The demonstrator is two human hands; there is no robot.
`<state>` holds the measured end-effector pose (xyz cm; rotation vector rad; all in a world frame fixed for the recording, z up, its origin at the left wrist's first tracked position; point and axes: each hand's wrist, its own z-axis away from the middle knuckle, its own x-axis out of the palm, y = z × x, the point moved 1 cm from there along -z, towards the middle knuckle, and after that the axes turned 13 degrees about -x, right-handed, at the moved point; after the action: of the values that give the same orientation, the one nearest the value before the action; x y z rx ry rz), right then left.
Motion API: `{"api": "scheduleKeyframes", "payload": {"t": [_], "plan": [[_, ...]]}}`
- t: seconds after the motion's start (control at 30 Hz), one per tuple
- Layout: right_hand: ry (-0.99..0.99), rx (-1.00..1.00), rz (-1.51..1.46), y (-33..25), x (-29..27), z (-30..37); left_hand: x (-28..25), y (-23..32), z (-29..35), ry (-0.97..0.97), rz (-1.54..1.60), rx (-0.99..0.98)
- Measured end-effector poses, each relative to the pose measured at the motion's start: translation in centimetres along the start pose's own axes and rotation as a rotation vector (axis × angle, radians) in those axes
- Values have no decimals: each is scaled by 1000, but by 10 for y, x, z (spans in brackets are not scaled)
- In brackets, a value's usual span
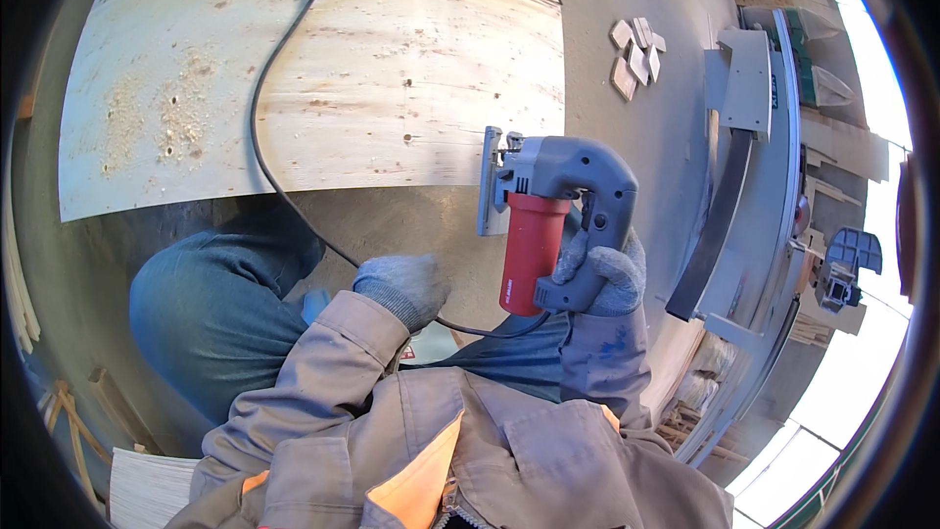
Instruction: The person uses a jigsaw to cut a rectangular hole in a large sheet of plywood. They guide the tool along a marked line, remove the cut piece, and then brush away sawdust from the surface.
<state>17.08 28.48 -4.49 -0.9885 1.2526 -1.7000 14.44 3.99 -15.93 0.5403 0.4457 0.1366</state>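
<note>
While dusty plywood (392, 103) overlies grey floor (641, 152), the right hand (623, 276) grips a jigsaw (540, 230), left hand's (404, 284) grasp unclear.

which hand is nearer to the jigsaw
Right. The right hand grips the handle of the jigsaw; the left hand is apart from it, off to its left, by the black cord.

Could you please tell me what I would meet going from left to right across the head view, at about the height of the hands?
Bent denim knee, left gloved hand, red and grey jigsaw, curved dark strip, dark bracket.
</note>
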Motion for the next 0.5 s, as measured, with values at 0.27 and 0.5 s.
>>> {"api": "scheduleKeyframes", "payload": {"t": [0.27, 0.5], "plan": [[40, 6, -27, 4, -8, 2, 7, 2, -9, -56, -35, -104], [59, 11, -8, 11, -11, -1, 10, 4, -13, -108, -41, -126]]}}
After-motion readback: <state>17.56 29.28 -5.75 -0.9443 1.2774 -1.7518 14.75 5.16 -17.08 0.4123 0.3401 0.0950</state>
